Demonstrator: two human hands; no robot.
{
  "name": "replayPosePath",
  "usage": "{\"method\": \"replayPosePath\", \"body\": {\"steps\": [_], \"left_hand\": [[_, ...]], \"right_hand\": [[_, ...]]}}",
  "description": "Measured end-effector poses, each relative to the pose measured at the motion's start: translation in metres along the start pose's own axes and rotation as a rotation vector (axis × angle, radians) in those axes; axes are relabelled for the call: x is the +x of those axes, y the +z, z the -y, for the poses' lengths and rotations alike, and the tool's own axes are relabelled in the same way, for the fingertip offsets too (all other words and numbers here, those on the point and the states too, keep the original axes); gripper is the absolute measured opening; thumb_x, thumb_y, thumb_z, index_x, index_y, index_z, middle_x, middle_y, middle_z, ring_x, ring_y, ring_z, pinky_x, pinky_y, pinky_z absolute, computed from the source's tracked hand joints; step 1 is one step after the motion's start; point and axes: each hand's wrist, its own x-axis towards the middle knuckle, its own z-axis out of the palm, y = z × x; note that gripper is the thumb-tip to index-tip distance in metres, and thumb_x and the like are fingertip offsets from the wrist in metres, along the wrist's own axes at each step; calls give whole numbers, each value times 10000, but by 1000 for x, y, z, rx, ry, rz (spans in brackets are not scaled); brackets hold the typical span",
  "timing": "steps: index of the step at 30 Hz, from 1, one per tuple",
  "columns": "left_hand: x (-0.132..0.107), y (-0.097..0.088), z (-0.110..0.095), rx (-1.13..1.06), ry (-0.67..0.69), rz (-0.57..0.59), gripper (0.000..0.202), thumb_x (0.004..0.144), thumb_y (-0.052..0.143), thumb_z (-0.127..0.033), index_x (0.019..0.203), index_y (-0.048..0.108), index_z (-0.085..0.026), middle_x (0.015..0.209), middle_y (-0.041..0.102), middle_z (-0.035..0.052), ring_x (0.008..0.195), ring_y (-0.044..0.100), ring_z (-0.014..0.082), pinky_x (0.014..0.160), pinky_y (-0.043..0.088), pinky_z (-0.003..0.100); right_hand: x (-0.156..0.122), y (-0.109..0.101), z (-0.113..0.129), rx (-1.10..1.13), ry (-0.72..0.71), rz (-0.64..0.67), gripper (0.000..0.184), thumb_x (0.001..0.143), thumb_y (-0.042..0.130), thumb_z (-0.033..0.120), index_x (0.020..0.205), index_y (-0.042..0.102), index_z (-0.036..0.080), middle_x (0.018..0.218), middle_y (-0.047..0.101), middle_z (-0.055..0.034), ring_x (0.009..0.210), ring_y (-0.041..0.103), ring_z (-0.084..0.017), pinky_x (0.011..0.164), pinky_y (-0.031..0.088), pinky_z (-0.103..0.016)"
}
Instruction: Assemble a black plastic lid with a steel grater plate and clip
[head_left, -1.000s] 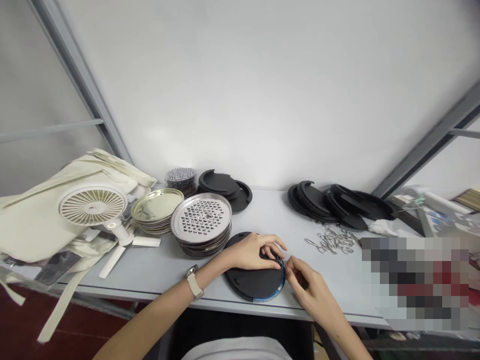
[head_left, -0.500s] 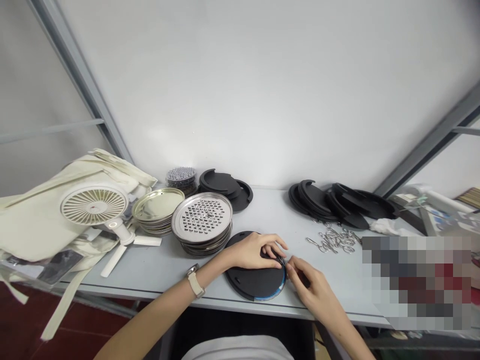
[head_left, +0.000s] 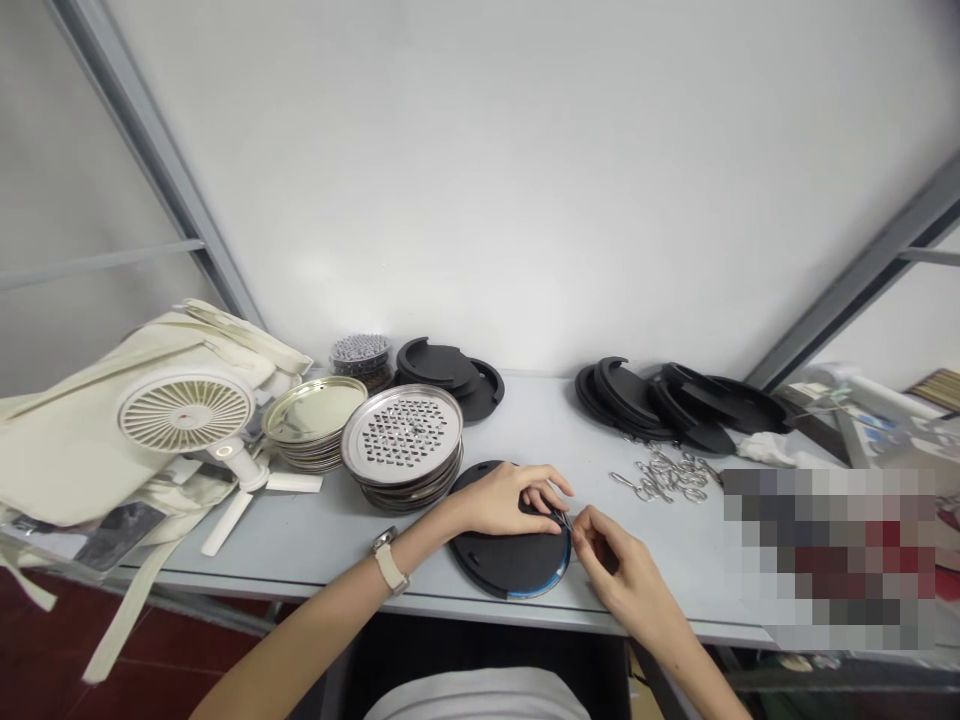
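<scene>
A black round disc [head_left: 504,561] lies flat near the table's front edge, with a blue-silver rim showing at its lower right. My left hand [head_left: 504,500] rests on the disc's top, fingers curled and pressing it down. My right hand [head_left: 611,563] sits at the disc's right edge, fingers pinched on a small metal clip [head_left: 562,519] right where both hands meet. A watch is on my left wrist.
A stack of perforated metal plates [head_left: 403,440] and gold lids [head_left: 313,415] stand left of the disc. Black discs lie at the back [head_left: 448,368] and right [head_left: 660,402]. Loose metal clips [head_left: 667,478] lie right. A white fan [head_left: 186,412] on a cloth bag fills the left.
Both hands stay at the disc's right edge with only small finger movements; the view has shifted slightly.
</scene>
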Motion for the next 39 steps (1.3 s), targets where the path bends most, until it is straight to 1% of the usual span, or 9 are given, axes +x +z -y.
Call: {"method": "replayPosePath", "body": {"steps": [5,10,14,19,29,39], "left_hand": [[0,0,1,25,16,-2,407,754,701,-246,1135,564,-208,1057,692,60,865,652,140,763,476,234],[0,1,4,13,27,-1,409,756,697,-254,1140,568,-203,1047,691,64,885,647,146,785,485,244],[0,1,3,22,23,2,401,762,691,-254,1141,570,-207,1052,690,59,883,646,143,776,484,240],[0,0,1,38,26,-1,394,759,694,-255,1130,572,-200,1053,689,62,871,647,140,769,481,237],[0,-1,-1,31,20,-6,401,751,702,-257,1128,579,-194,1049,692,66,876,650,144,781,486,240],[1,0,2,-1,6,-18,418,738,714,-251,1130,581,-191,1034,701,76,867,660,151,780,488,252]], "right_hand": [[1,-2,1,4,-19,-4,246,944,393,346,734,407,219,644,416,41,579,401,-138,555,343,-238],[3,-2,-1,41,-6,-4,260,955,377,356,738,415,219,646,412,40,596,405,-140,574,356,-238],[3,-2,-3,41,-4,-6,272,954,385,372,733,417,217,644,405,41,584,388,-136,568,346,-240],[2,-1,-4,26,1,22,239,937,419,366,752,437,215,659,428,34,597,398,-140,573,352,-243],[2,-2,0,17,-18,27,183,925,428,324,779,440,215,675,409,37,613,392,-140,579,357,-242],[1,-3,-2,10,-18,50,209,947,409,356,794,437,216,670,403,40,605,391,-139,578,355,-252]]}}
